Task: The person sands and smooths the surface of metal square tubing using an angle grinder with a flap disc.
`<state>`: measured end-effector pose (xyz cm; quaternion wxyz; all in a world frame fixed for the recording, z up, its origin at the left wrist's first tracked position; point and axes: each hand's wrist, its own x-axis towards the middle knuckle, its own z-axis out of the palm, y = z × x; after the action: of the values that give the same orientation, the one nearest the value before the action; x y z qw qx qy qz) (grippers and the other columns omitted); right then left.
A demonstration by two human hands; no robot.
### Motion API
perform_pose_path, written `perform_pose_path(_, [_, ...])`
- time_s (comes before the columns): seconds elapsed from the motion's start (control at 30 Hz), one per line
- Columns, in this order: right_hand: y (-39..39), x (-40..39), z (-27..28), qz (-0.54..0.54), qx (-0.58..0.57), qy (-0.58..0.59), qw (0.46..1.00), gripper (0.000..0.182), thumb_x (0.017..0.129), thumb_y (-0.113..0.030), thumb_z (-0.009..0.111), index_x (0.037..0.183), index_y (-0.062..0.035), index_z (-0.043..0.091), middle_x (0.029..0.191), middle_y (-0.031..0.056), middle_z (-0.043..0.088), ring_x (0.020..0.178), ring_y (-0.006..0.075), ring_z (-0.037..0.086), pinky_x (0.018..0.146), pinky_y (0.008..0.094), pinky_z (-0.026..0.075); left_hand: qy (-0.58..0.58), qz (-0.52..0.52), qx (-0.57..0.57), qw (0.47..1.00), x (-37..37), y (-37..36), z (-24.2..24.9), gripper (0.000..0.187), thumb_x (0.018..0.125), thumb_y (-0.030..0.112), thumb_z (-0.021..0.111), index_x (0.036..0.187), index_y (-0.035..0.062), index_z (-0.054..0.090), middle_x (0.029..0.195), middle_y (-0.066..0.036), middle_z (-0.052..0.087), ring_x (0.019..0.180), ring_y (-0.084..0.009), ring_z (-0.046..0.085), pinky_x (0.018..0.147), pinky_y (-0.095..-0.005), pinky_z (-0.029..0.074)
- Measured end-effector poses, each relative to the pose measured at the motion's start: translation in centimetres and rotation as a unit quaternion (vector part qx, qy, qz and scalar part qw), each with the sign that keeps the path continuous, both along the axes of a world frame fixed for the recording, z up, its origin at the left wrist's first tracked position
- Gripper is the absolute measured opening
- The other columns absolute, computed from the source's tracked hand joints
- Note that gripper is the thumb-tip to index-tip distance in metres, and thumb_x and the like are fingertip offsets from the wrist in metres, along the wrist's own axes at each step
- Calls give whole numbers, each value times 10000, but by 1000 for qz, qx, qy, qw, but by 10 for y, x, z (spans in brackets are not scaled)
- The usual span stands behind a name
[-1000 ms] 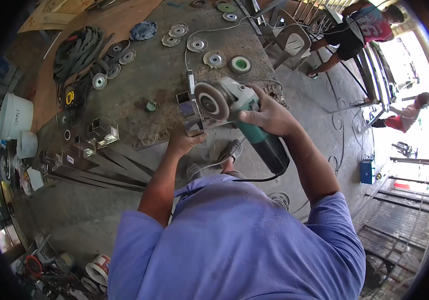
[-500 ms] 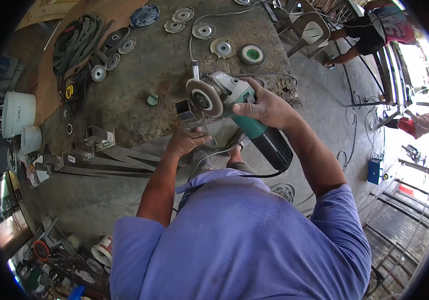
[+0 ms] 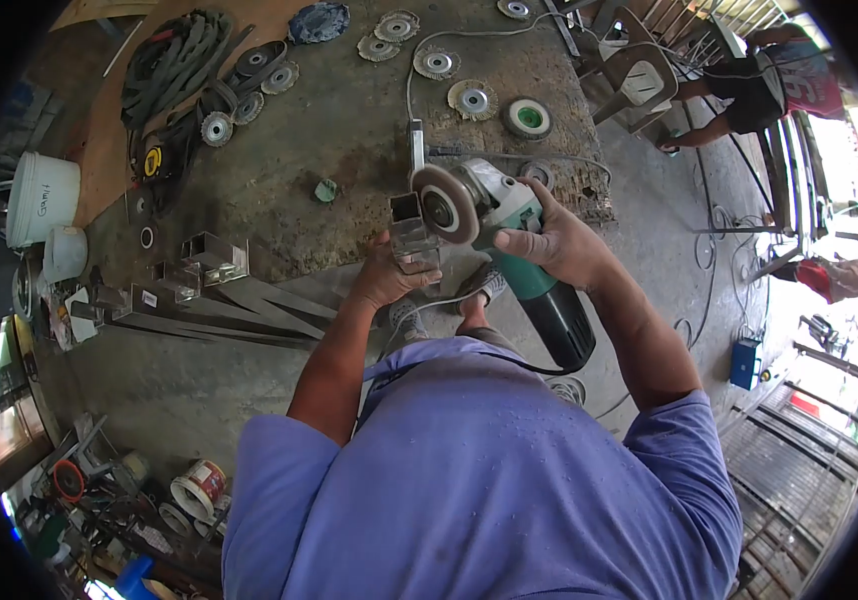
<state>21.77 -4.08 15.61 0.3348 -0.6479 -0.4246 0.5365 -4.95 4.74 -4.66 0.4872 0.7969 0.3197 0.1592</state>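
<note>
One bare right hand (image 3: 571, 245) gripped a green-and-black angle grinder (image 3: 522, 274), its round grey disc (image 3: 440, 208) left of that hand, beside a shiny square metal tube (image 3: 412, 233) clasped in the bare left hand (image 3: 386, 277); light, even contact demanded fingers clear of the rim

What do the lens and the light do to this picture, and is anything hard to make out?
Head view: black rim, edges bowed by the wide lens; daylight at the far right washes out to white, the blue box beside it readable; lettering on the white bucket legible but tilted; grinding disc slightly soft, so I can't tell whether it is spinning.
</note>
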Motion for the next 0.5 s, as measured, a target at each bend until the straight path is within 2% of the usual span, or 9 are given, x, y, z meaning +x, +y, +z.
perform_pose_path(0.23, [-31,-17,-7,-71,-27,89,993,1190,767,-567,870,1534,95,244,1207,175,663,1162,248,624,1028,352,470,-6,2,55,998,1,-1,-6,300,757,433,865,936,196,822,1027,61,782,1089,-148,650,1071,-354,357])
perform_pose_path(0.3, [-37,-21,-11,-76,-22,70,994,1195,765,-576,867,1533,95,244,1208,179,664,1149,250,632,1022,347,475,-26,2,-36,999,1,0,-8,289,748,428,875,907,192,825,996,61,781,1080,-146,652,1064,-356,360])
perform_pose_path(0.37, [-39,-22,-13,-76,-13,42,996,1198,762,-588,862,1533,94,249,1205,184,665,1138,254,638,1017,343,477,-24,1,-55,998,0,-1,-15,293,735,424,886,897,186,827,978,59,780,1068,-148,652,1058,-357,363])
perform_pose_path(0.5, [-18,-13,-14,-57,-6,5,998,1208,752,-616,854,1532,93,265,1197,197,668,1145,264,639,1025,337,471,-13,4,16,1000,-2,-1,-28,315,715,426,898,897,179,826,983,53,776,1045,-154,643,1051,-358,362])
